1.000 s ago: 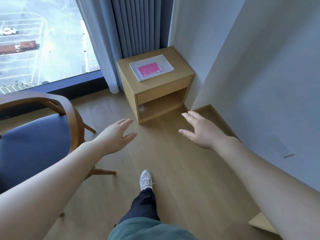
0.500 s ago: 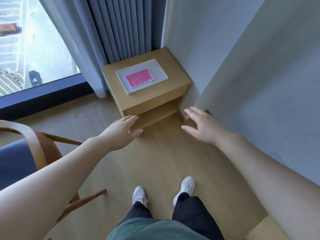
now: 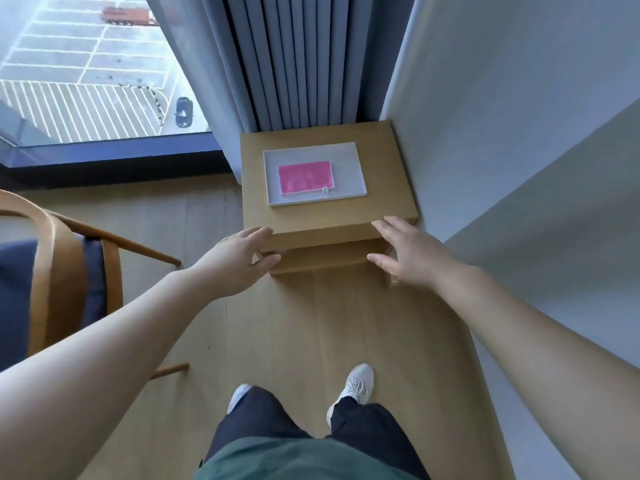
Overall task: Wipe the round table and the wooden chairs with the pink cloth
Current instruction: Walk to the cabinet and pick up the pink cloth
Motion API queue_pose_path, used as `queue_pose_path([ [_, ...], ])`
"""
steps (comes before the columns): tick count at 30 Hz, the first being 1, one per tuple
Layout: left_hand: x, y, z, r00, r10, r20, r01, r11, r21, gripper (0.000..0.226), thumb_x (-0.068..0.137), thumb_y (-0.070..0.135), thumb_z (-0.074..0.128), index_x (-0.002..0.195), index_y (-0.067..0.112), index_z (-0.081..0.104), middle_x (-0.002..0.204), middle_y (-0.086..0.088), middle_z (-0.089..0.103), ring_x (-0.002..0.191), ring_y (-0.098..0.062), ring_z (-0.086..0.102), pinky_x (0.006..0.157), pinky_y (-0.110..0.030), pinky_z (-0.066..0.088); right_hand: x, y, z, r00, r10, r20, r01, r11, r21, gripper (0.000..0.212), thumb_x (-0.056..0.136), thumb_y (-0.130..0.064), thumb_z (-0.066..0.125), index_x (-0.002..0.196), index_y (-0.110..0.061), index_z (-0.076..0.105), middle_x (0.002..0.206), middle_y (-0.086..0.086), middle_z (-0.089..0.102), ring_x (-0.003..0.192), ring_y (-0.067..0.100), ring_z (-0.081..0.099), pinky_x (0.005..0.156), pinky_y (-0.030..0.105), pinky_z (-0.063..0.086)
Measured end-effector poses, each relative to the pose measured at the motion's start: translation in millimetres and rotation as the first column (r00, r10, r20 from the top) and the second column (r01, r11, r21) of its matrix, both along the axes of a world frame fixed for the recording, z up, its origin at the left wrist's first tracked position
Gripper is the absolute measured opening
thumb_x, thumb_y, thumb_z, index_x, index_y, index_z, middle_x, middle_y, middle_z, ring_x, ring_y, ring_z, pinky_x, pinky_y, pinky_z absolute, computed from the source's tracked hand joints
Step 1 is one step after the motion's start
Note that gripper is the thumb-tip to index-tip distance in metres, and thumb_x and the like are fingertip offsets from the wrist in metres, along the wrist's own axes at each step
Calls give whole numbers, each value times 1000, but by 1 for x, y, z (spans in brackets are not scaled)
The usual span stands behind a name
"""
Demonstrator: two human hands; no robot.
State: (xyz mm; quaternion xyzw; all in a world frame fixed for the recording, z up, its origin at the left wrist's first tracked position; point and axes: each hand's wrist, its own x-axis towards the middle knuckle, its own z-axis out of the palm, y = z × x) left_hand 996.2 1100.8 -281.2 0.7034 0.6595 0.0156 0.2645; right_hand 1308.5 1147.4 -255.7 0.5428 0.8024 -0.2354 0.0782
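The pink cloth lies folded flat on a white tray, which rests on a small wooden side cabinet in the corner. My left hand hovers open at the cabinet's front left edge. At its front right edge my right hand is open too, and both hands hold nothing. A wooden chair with a dark blue seat stands at the left. The round table is out of view.
A grey wall runs close along the right. Grey curtains hang behind the cabinet, beside a floor-level window. My feet in white shoes stand on the light wood floor.
I have stepped closer to the cabinet and the view has swung to face it. Both open hands now reach its front edge, and the chair has slid to the left.
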Motion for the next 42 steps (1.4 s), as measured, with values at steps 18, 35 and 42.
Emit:
queue_pose_path([
  [18, -76, 144, -40, 966, 257, 2, -257, 966, -11, 56, 94, 44, 50, 142, 18, 39, 147, -1, 41, 132, -27, 40, 107, -37, 31, -97, 217, -23, 978, 189, 85, -183, 980, -77, 68, 95, -50, 45, 152, -23, 18, 159, 4, 15, 144, 24, 21, 114, 37, 23],
  [35, -66, 300, -166, 993, 105, -49, -110, 985, -133, 49, 93, 26, 55, 139, 15, 43, 144, -4, 44, 130, -27, 41, 106, -37, 30, -116, 356, -165, 934, 325, 148, -272, 916, -295, 64, 96, -47, 45, 150, -21, 23, 160, 9, 4, 146, 28, 13, 116, 40, 21],
  [42, -49, 343, -244, 993, 70, -99, -82, 988, -130, 58, 91, 26, 59, 142, 11, 37, 150, -12, 34, 137, -31, 30, 112, -39, 22, -129, 385, -248, 873, 450, 186, -390, 876, -285, 59, 98, -43, 43, 150, -22, 24, 159, 14, -8, 147, 29, 1, 117, 41, 11],
])
